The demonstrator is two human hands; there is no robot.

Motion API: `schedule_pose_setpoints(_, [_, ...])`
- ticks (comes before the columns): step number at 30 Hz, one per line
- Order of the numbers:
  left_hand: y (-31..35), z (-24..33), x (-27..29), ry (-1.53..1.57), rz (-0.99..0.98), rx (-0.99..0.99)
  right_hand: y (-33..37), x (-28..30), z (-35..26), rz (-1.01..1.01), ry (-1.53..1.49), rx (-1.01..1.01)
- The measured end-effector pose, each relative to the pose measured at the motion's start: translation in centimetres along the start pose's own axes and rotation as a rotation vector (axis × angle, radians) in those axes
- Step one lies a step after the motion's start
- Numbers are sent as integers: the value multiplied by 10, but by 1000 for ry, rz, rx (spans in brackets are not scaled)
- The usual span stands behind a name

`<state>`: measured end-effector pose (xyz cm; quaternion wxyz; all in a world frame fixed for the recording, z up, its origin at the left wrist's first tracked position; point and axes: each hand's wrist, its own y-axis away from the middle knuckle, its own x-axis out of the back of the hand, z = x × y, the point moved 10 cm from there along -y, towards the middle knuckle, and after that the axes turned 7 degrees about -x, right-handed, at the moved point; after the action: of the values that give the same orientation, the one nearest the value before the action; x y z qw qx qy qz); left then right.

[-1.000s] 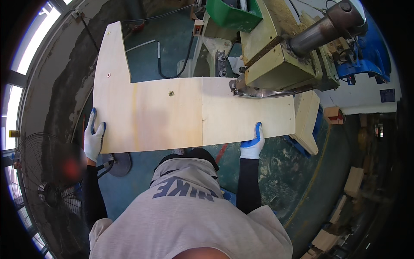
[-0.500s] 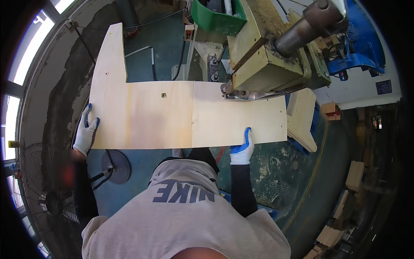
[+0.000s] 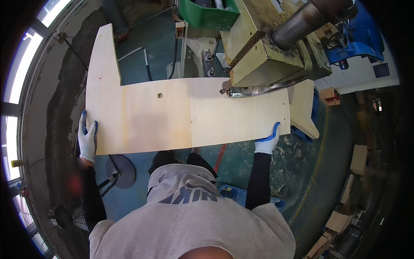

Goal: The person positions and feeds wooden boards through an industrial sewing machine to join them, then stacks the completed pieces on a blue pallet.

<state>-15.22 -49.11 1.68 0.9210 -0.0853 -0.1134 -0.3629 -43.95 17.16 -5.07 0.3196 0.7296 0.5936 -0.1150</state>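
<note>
A large L-shaped plywood panel (image 3: pixel 155 121) lies in front of me, with small metal inserts on its left part and a joint line down its middle. Its right far edge runs under the head of a green machine (image 3: pixel 267 64), by the metal nose (image 3: pixel 235 92). My left hand (image 3: pixel 88 140), in a white glove with blue fingertips, grips the panel's left edge near the bottom corner. At the near right corner my right hand (image 3: pixel 269 140), gloved alike, holds the edge with its thumb on top. The fingers under the panel are hidden.
A green bin (image 3: pixel 209 15) with parts sits beyond the panel. Stacked plywood pieces (image 3: pixel 303 108) stand to the right of the machine. A fan (image 3: pixel 60 211) and a round grey base (image 3: pixel 120 171) are at left. Wood pieces (image 3: pixel 338 221) lie along the right side.
My right hand has moved right along the near edge toward the corner. The panel has tilted slightly, its right end farther from me, while the left hand keeps its hold.
</note>
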Motion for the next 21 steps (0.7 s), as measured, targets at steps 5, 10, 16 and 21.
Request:
schedule_pose_setpoints(5, [-27,-17,-3,-57,-107,78,22,-4,-7,20,-62,64])
schedule_pose_setpoints(10, [-57,-9,-11,-48,-171,-10,26,4,8,50,-101,39])
schedule_pose_setpoints(16, [-24,-76,-21,71,-120,-16,6,7,13,49,-90,46])
schedule_pose_setpoints(21, [-14,-102,-28,71,-45,-71,-1,10,10,-5,-123,82])
